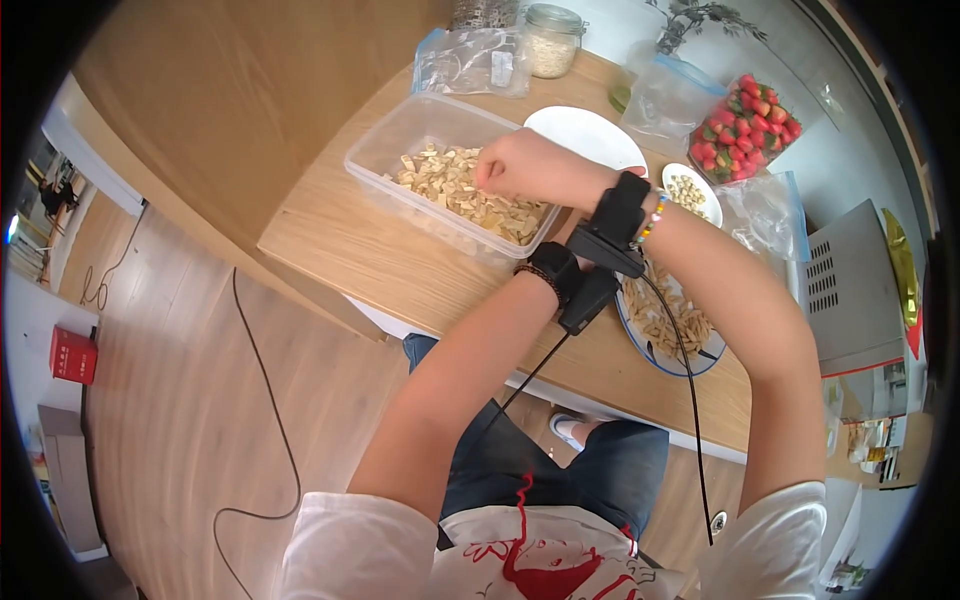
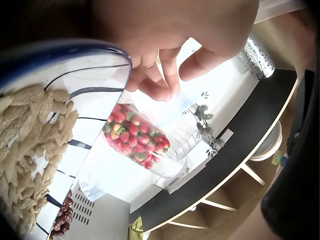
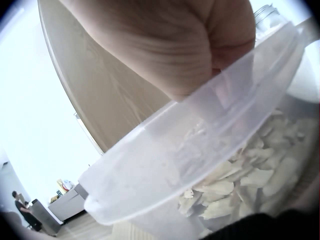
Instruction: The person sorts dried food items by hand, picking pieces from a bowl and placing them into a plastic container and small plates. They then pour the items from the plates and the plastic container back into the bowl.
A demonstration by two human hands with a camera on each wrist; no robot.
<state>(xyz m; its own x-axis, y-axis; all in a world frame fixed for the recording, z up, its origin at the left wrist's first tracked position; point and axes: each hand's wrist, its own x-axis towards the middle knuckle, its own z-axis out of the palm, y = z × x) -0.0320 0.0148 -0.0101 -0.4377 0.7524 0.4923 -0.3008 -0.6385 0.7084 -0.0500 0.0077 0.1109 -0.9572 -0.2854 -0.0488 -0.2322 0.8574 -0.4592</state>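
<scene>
My right hand [image 1: 530, 165] is over the translucent plastic box [image 1: 380, 185], its fingers curled down toward the pale dried slices [image 1: 440, 180] inside. In the right wrist view, the box wall [image 3: 145, 160] blurs its fingertips, and I cannot tell whether it holds slices. My left arm crosses beneath the right forearm, which mostly hides the left hand in the head view. The left wrist view shows the left hand [image 2: 185, 30] with loosely bent fingers, a gap beside the thumb, and nothing visible between them. Near it are a plate of tan spindle-shaped pieces [image 1: 660, 305] and a small white dish of pale pieces [image 1: 686, 190].
A white plate [image 1: 575, 125] sits behind the box. Along the back are a jar [image 1: 552, 45], clear bags [image 1: 470, 65] and a bag of strawberries [image 1: 745, 130]. A grey appliance [image 1: 850, 290] stands at the right. Black cables [image 1: 690, 420] hang from both wrists.
</scene>
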